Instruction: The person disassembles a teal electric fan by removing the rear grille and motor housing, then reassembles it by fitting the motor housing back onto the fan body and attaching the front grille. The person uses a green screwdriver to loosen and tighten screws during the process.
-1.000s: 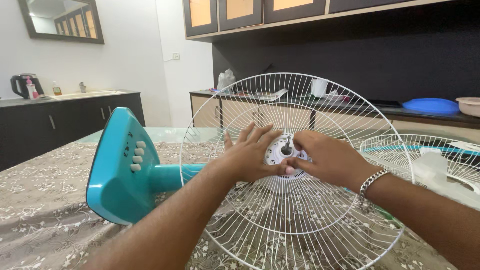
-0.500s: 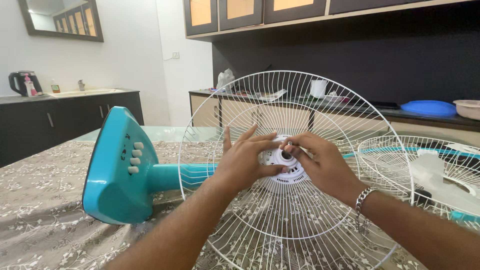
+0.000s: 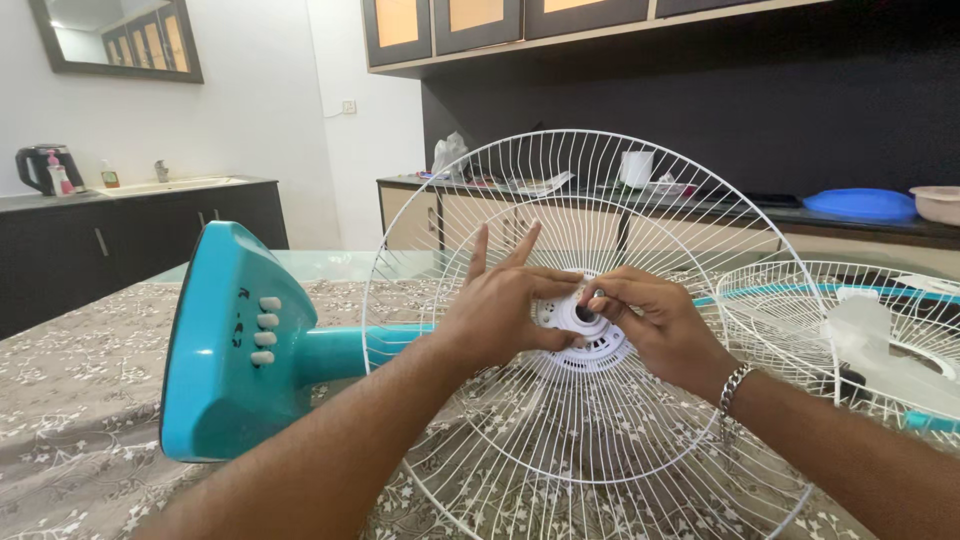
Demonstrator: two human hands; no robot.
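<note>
While the white wire fan guard (image 3: 600, 330) stands upright at frame centre, both hands pinch its white hub nut (image 3: 578, 315): left hand (image 3: 495, 315) at 9 o'clock, right hand (image 3: 655, 325) at 3 o'clock. Teal fan base (image 3: 225, 345) lies on the bench (image 3: 70, 400) at 9 o'clock.

The white wire fan guard (image 3: 600, 330) stands nearly upright on the bench, its round face turned toward the camera. Thin spokes fan out from a white plastic hub (image 3: 585, 330) at its middle to a thicker outer ring, crossed by a few concentric wire circles. The hub is round, with a dark hole at its centre and slotted vents around its lower half. Behind the guard, the teal fan body (image 3: 235, 345) lies on its side on the patterned bench cover, its neck running toward the hub. Its broad base faces left and carries a column of four white buttons (image 3: 265, 330).
</note>
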